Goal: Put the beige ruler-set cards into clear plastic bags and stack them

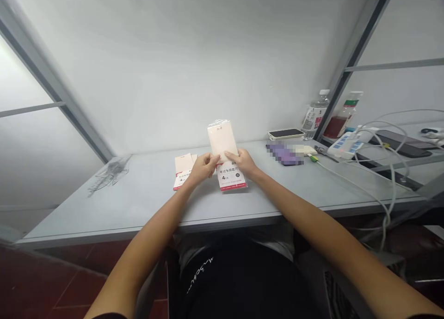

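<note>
Between my two hands stands a ruler set packet (227,145), pale cream above with a white and red printed label below, in a clear sleeve. My left hand (205,167) pinches its left edge near the middle. My right hand (244,162) grips the right edge, thumb lying across the front. The packet is held upright, tilted slightly, above the desk. Just left of it, more packets of the same look (182,168) lie on the desk, partly hidden behind my left hand and wrist.
Clear plastic pieces (113,171) lie on the desk (149,203) at left. At right are a phone (286,134), a purple pixelated item (284,153), a water bottle (315,118), a bottle of dark red liquid (343,118), a power strip (348,143) and looping white cables (360,187).
</note>
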`<action>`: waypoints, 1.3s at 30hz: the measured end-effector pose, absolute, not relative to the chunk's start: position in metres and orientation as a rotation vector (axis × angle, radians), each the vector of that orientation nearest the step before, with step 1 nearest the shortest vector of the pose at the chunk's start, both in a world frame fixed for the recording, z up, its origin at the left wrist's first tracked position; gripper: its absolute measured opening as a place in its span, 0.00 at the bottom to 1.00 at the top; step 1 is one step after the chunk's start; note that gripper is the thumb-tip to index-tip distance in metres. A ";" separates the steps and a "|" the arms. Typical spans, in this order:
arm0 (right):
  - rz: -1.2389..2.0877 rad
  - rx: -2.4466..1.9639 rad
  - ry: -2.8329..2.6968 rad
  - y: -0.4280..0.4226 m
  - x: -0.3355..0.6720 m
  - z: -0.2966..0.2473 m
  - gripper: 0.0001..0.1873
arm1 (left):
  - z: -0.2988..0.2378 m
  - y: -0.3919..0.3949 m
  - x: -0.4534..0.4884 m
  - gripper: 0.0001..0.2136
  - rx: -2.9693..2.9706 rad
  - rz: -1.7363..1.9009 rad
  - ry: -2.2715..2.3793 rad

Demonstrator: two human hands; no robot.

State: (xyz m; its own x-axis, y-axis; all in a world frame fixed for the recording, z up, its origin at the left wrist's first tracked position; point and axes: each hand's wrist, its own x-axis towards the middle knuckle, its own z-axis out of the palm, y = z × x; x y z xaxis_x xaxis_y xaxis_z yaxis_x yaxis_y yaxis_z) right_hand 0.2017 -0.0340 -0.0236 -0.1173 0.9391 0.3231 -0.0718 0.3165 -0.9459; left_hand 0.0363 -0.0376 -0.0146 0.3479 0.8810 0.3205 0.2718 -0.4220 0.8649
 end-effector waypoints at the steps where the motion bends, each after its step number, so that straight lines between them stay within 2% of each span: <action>1: 1.092 -0.856 -1.397 -0.035 0.202 -0.023 0.13 | -0.015 -0.036 0.036 0.19 1.829 1.065 0.988; 12: 1.241 -0.779 -1.396 -0.037 0.199 -0.023 0.17 | -0.016 -0.033 0.035 0.18 1.662 0.928 0.841; 18: 1.185 -0.836 -1.450 -0.036 0.199 -0.023 0.18 | -0.018 -0.029 0.034 0.18 1.709 0.963 0.869; 24: 0.971 -1.043 -1.610 -0.032 0.199 -0.025 0.18 | -0.020 -0.026 0.035 0.19 1.803 1.032 1.122; 30: 0.631 -1.465 -1.791 -0.027 0.206 -0.034 0.16 | -0.023 -0.020 0.023 0.22 1.887 1.068 1.644; 39: 0.213 -1.985 -1.796 -0.018 0.233 -0.026 0.21 | -0.005 -0.008 -0.019 0.23 1.813 0.672 2.171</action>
State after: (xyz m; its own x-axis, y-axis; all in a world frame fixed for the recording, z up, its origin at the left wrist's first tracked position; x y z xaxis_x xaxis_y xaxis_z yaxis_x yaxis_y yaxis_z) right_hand 0.2332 -0.0178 -0.0260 0.1389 0.9732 0.1834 0.9034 -0.0486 -0.4261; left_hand -0.0190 -0.0083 -0.0049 -0.2056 0.9723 0.1110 0.8650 0.1275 0.4853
